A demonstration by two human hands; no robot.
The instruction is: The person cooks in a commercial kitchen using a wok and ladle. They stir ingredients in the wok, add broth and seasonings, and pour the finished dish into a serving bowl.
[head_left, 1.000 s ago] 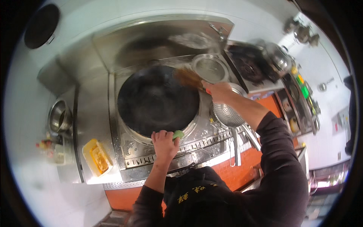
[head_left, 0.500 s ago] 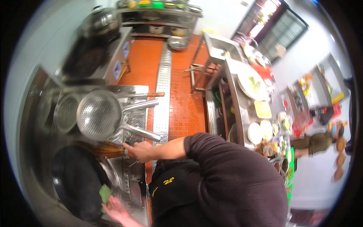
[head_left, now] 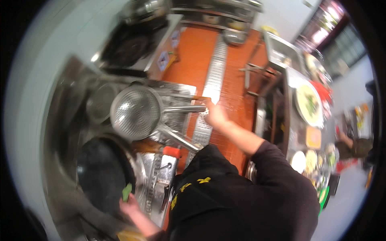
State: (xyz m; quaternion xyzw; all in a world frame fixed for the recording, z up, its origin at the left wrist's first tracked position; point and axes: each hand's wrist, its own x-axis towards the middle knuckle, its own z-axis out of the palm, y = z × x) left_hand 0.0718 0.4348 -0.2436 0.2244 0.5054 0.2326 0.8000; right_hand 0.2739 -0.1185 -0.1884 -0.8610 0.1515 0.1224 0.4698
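At the lower left, my left hand [head_left: 129,207] is closed on a small green cloth [head_left: 127,192] at the near right rim of a black wok [head_left: 100,176]. My right arm reaches forward, with my right hand [head_left: 213,113] closed at the end of an upper metal handle [head_left: 183,109]; its fingers are partly blurred. That handle lies beside a perforated metal strainer [head_left: 136,112] set beyond the wok. A second metal handle [head_left: 179,137] slants toward me. Between strainer and wok lies a brush with a red end [head_left: 171,152].
A round mesh sieve [head_left: 101,103] sits left of the strainer on the steel stove. Another burner [head_left: 134,44] stands farther off. A metal drain strip [head_left: 215,74] crosses the orange floor. On the right, a counter carries a large white plate [head_left: 309,103] and several bowls.
My right hand has let go of the brush and moved forward and right to the metal handle. My left hand stays at the wok with the cloth. The whole view has shifted.
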